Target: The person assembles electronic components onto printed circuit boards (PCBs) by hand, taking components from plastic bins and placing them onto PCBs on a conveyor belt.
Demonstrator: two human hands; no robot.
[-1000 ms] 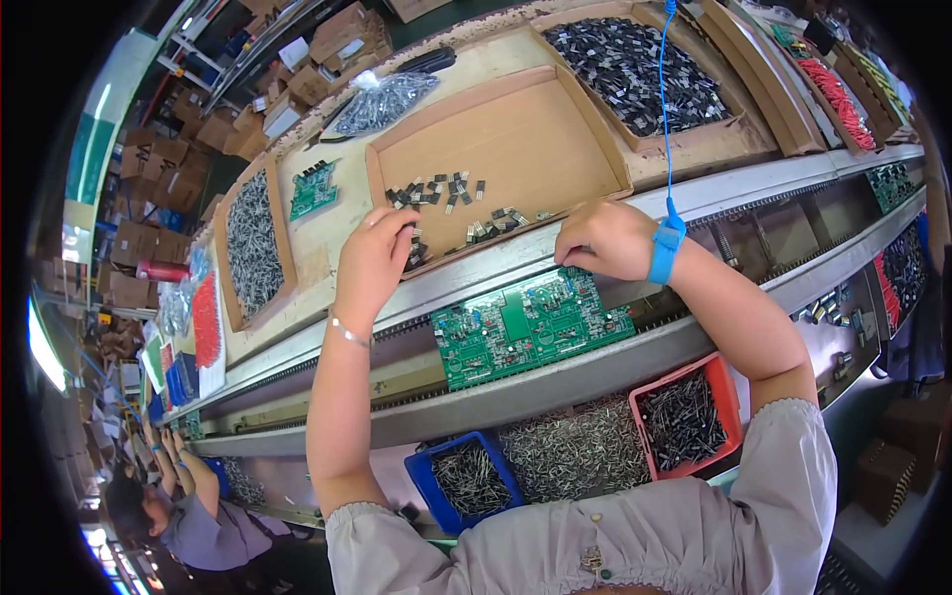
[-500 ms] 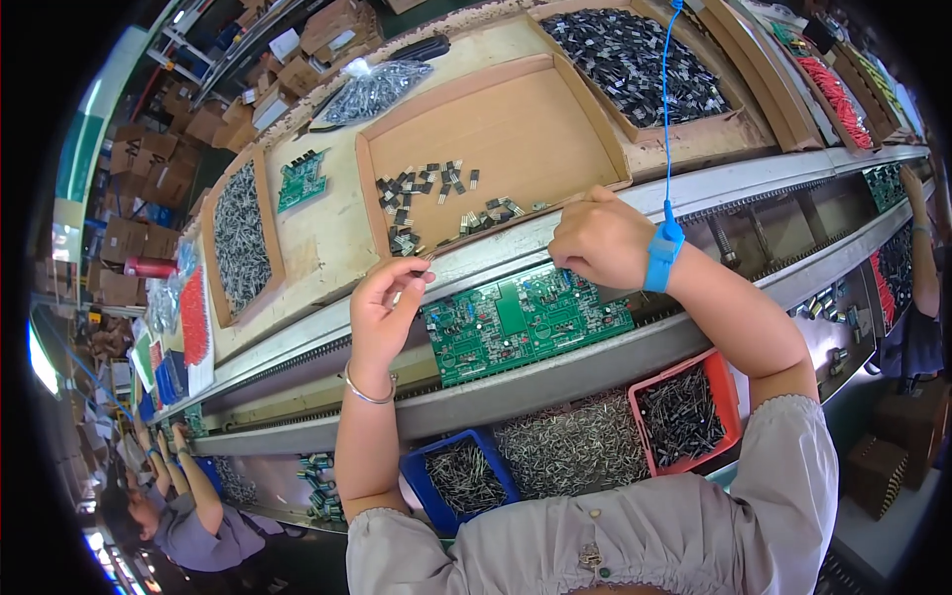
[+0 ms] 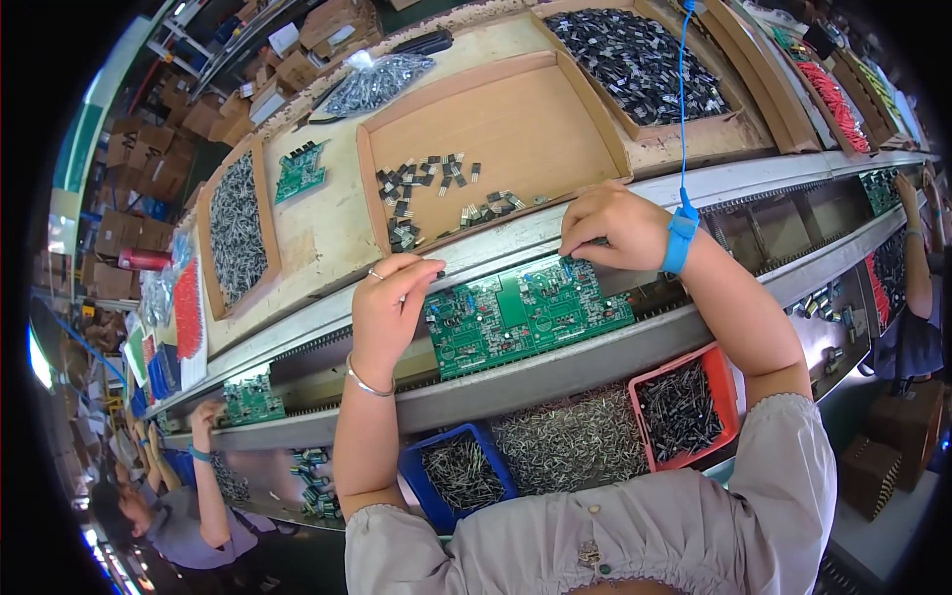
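Both hands have come back from the cardboard tray to the green board (image 3: 526, 315) on the conveyor rail. Nearest, blue (image 3: 458, 474) and red (image 3: 684, 407) bins hold parts. Left hand (image 3: 392, 307) hovers at the board's left edge, fingers pinched on a small part. Right hand (image 3: 615, 226) presses curled fingers together at its top edge. Beyond, the tray (image 3: 496, 139) holds black components

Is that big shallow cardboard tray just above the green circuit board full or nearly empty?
Nearly empty: the shallow cardboard tray shows mostly bare brown bottom, with a small scatter of dark components near its left side.
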